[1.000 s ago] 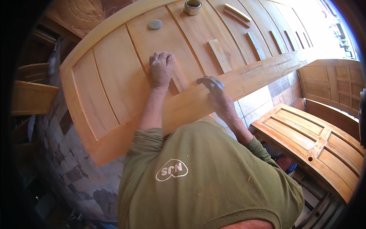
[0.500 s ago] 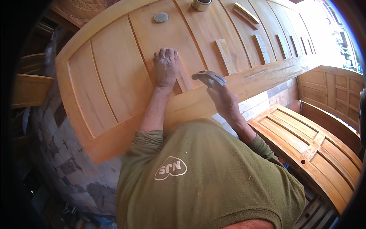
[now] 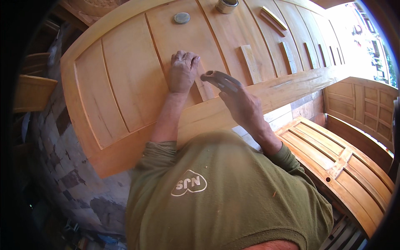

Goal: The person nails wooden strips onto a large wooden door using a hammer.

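Observation:
My left hand [image 3: 182, 73] is closed, fingertips bunched at the upper end of a short wooden strip [image 3: 205, 91] on a large pale panelled wooden door [image 3: 127, 83]; what they grip, if anything, is hidden. My right hand [image 3: 243, 106] holds a grey hammer [image 3: 225, 80], its head over that strip, just right of my left hand. Further right several similar upright strips [image 3: 250, 64] lie along the door's lower rail. A round lid [image 3: 181, 18] and an open metal tin [image 3: 227, 6] sit higher on the panels, with longer loose sticks [image 3: 273, 18] beside them.
An orange varnished door [image 3: 333, 154] lies below at right, with another panelled door [image 3: 354, 98] standing beyond it. Wooden boards [image 3: 35, 91] stand at the left. The tiled floor [image 3: 71, 175] shows below the door's left end. The far right is bright.
The hammer in my right hand has moved left and up, nearer my left hand. My left hand has shifted slightly right and up, staying closed. The view has also shifted a little.

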Action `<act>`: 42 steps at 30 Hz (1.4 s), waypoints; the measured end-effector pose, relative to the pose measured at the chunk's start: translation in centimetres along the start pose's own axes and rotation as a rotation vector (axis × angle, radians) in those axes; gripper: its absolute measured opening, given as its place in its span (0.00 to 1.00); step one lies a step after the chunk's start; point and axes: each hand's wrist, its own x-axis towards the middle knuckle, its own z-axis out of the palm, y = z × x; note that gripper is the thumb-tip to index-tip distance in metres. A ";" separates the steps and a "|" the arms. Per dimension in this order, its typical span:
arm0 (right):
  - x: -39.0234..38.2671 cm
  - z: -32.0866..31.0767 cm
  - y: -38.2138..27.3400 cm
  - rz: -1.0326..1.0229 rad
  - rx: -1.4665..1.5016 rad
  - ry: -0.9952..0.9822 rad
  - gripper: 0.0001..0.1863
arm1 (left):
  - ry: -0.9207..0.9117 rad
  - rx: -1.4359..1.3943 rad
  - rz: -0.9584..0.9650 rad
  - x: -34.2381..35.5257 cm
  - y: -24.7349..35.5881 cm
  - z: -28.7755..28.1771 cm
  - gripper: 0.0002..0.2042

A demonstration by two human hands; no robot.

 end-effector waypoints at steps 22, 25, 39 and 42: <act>-0.2 1.4 2.4 -0.088 -0.126 -0.015 0.18 | 0.022 -0.018 0.060 1.1 0.1 0.0 0.06; 1.7 -1.9 -2.6 -0.194 -0.051 0.136 0.13 | -0.016 -0.017 0.027 -0.1 -0.2 -0.4 0.06; 0.5 -1.2 -2.5 -0.264 0.157 0.305 0.09 | 0.013 -0.087 0.030 -0.1 -0.5 0.0 0.06; -0.7 1.0 0.7 -0.233 0.167 0.236 0.04 | 0.007 -0.007 0.022 0.1 0.4 -0.1 0.06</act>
